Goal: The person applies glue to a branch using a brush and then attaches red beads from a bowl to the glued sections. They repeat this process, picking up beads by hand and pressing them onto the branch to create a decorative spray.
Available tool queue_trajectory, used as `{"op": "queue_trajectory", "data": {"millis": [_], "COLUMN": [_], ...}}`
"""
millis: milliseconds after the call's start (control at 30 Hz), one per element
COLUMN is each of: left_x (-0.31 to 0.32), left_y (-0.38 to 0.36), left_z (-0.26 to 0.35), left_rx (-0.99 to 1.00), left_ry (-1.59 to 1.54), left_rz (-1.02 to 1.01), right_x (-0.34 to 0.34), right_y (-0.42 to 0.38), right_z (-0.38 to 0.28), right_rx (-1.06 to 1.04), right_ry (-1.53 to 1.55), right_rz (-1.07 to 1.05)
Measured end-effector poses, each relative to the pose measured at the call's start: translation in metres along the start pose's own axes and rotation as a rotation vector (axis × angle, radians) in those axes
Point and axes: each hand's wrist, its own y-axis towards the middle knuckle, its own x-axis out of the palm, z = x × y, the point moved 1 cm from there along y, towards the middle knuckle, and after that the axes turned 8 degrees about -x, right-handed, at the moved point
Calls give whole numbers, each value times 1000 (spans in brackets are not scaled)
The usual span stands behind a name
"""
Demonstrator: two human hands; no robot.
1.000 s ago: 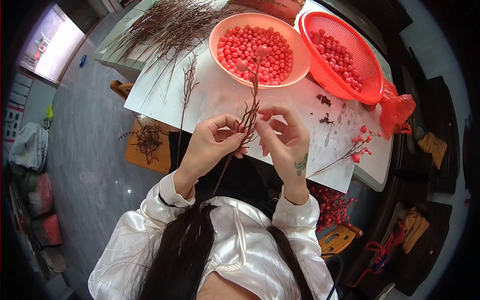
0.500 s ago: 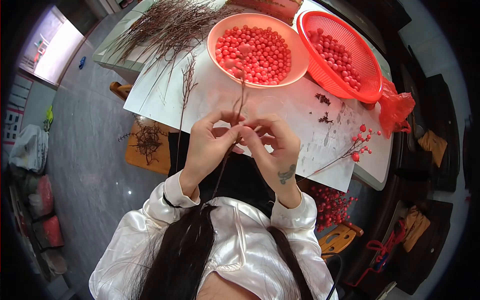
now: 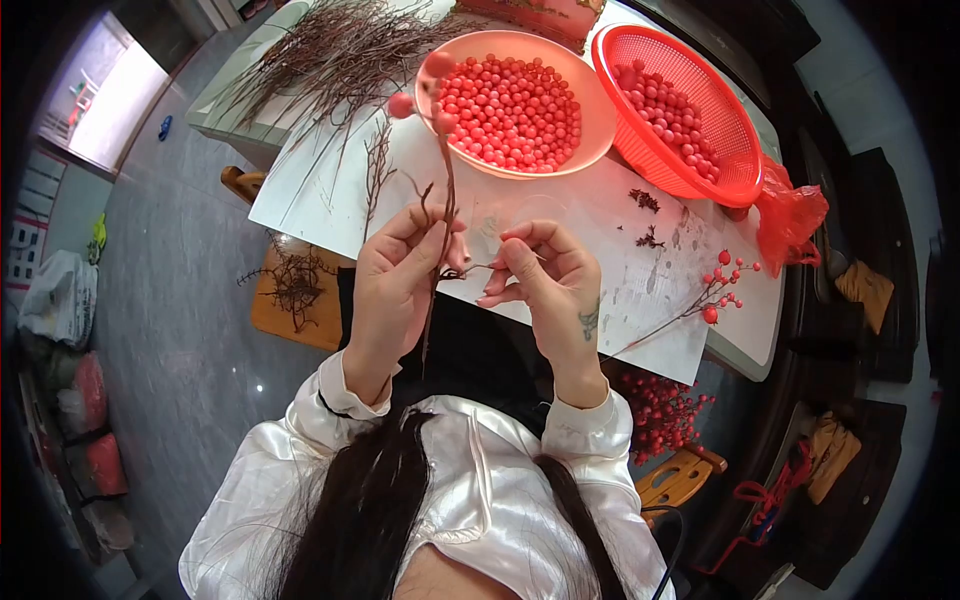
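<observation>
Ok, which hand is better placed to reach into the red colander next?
Probably the right hand, nearer the red colander, though it seems to touch a side twig; the left hand holds the berry-tipped stem.

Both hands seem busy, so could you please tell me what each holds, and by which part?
The left hand holds a berry-tipped brown stem partway along its length. The right hand pinches a thin twig near its outer end.

Held stem (image 3: 449, 190): matt, rough, twiggy. Bowl (image 3: 593, 115): smooth plas.; berries (image 3: 512, 110) inside smooth, semi-gloss. Basket (image 3: 718, 105): glossy perf. plas. Bag (image 3: 790, 215), table (image 3: 755, 335) R edge: thin, crinkly plas. Sleeve (image 3: 590, 435): shiny satin-type cloth.
</observation>
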Motion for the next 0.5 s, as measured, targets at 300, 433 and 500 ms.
{"op": "queue_trajectory", "data": {"millis": [300, 433, 500], "left_x": [3, 0, 3], "left_y": [-9, -8, -9], "left_z": [22, 21, 20], "left_rx": [17, -90, -131], "left_ry": [14, -18, 93], "left_rz": [-46, -62, -22], "right_x": [6, 3, 5], "right_y": [-7, -6, -4], "right_z": [-1, -11, -17], "right_rx": [163, -41, -201], "right_ry": [-163, -378, -473], "right_rz": [-242, -192, -101]}}
